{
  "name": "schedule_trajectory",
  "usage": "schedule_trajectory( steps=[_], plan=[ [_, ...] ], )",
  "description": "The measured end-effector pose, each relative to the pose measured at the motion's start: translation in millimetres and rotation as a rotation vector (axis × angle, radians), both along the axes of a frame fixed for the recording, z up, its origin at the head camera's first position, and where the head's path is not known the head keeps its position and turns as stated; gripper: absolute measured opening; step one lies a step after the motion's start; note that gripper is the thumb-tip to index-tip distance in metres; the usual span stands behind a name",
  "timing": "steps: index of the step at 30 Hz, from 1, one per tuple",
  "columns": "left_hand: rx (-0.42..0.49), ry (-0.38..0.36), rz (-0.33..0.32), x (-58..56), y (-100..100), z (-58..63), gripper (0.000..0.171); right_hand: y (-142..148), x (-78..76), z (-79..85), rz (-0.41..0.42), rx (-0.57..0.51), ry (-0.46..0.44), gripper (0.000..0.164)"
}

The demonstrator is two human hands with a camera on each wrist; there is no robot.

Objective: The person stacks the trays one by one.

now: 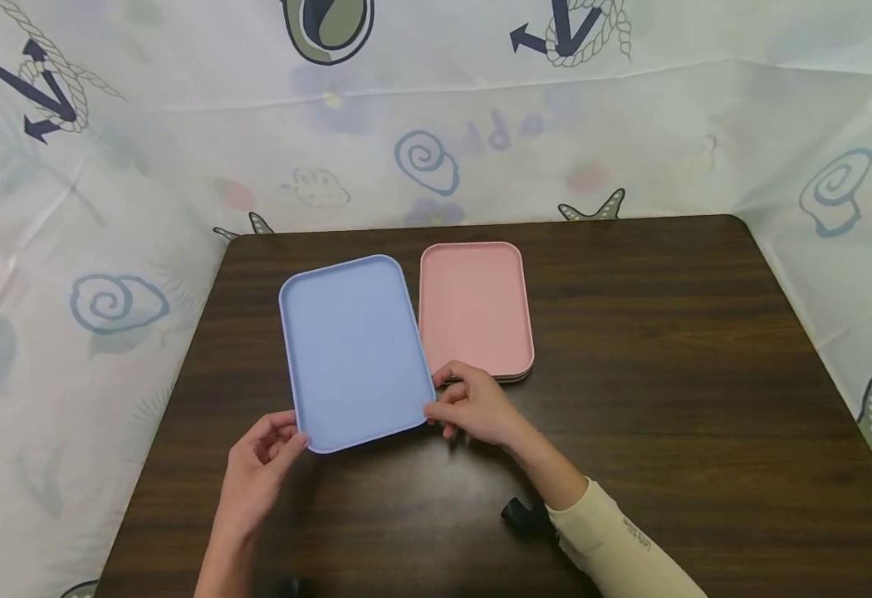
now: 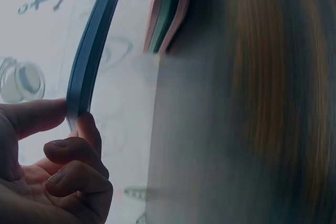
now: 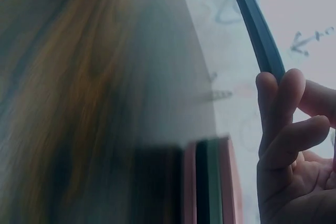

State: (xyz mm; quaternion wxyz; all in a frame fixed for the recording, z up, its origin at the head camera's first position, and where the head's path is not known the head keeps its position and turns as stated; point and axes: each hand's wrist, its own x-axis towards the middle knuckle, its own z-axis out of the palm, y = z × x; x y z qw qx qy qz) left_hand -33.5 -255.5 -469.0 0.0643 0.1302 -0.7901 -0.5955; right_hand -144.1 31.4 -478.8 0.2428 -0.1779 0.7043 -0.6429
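Both hands hold a blue rectangular tray (image 1: 357,353) with rounded corners and a raised rim, lifted off the table. My left hand (image 1: 260,465) pinches its near left corner between thumb and fingers. At the near right corner, my right hand (image 1: 473,403) pinches the rim. In the left wrist view the tray (image 2: 93,45) appears edge-on above the left hand (image 2: 68,166). A pink tray (image 1: 475,307) lies just right of the blue one, on top of a stack. Green and pink edges (image 3: 212,182) of that stack show in the right wrist view.
The dark wood-grain table (image 1: 668,374) has rounded far corners. A white sheet (image 1: 481,141) printed with shells and anchors hangs behind and beside it. A small black object (image 1: 523,515) shows by the right sleeve (image 1: 615,540).
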Motion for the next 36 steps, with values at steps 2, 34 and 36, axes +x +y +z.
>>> schedule_trajectory(
  steps=[2,34,36],
  plan=[
    [-0.018,0.020,-0.039,-3.8,9,-2.0,0.026,14,1.9,0.0,-0.013,-0.007,-0.012,0.032],
    [-0.007,-0.071,-0.272,-23.9,99,-24.3,0.018,135,49.1,-29.2,-0.123,0.137,-0.095,0.040],
    [-0.006,-0.078,-0.276,-22.5,99,-27.2,0.018,136,49.9,-30.9,-0.120,0.137,-0.102,0.041]
  ],
)
